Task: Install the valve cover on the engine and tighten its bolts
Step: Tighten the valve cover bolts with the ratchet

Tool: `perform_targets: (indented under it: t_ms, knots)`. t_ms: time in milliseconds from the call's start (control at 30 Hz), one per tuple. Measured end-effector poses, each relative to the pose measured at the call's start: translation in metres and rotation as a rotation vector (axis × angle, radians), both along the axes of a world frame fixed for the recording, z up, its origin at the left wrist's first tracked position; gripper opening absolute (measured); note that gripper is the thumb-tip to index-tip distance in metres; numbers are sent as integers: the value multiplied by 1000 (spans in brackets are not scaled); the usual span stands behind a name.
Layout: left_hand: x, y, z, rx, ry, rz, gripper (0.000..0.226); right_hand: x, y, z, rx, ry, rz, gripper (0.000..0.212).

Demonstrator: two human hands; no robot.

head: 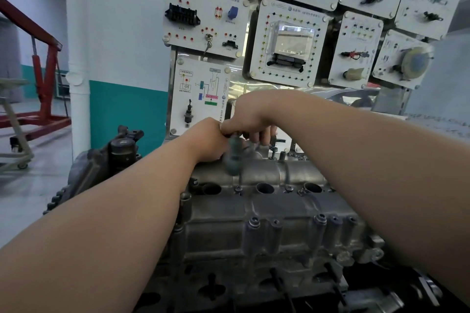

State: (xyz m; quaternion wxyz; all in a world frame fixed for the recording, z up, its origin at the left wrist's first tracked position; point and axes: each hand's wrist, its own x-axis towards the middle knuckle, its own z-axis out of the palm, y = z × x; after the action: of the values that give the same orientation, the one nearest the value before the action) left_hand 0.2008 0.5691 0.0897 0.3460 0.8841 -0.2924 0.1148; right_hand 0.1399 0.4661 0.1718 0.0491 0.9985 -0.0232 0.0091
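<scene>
Our left hand rests against a blurred green-handled screwdriver; we cannot tell its grip. The tool stands on a dark bolt in the grey cast-metal valve cover directly beneath; above the cover, our right hand pinches the handle top.

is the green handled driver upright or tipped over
Upright, near enough: the driver stands handle up, its shaft running straight down to a bolt on the valve cover.

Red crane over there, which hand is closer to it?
Left. The left hand is on the side toward the red crane; the right hand is beside it, farther away.
</scene>
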Motion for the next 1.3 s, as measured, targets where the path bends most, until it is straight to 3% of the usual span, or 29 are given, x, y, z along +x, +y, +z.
perform_targets:
  t_ms: [167, 333, 400, 467, 633, 800, 933, 1000, 1067, 1133, 1300]
  knots:
    - [-2, 0, -5, -85, 68, -82, 29, -5, -13, 12, -280, -61, 150, 32]
    - [-3, -2, 0, -73, 29, -67, 22, 0, -9, -2, -105, -77, 37, 55]
    - [-4, -1, 3, -41, 19, -58, 21, 2, -3, -4, 27, -17, -24, 55]
    - [-3, 0, 2, -53, 9, -64, 23, 2, -1, 1, 33, 18, -11, 50]
    - [-1, 1, -3, -103, 60, -79, 25, 0, -10, 13, -309, -67, 113, 37]
    - [-1, -1, -1, -49, 10, -82, 18, 2, -6, 0, -70, -22, -14, 51]
    - [0, 3, 1, -76, 10, -79, 27, 3, 0, -2, 56, 36, -64, 48]
    - [-1, 3, 0, -101, 54, -77, 28, 0, -5, 4, -7, 33, 3, 44]
    - [-2, 3, -1, -85, 61, -79, 28, -3, -12, 9, -206, -34, 97, 38]
    - [-3, 1, -2, -75, 58, -86, 22, -2, -17, 8, -240, -95, 126, 35]
    - [-4, 1, 2, -12, -18, -55, 17, 8, -13, -8, 117, -31, -42, 53]
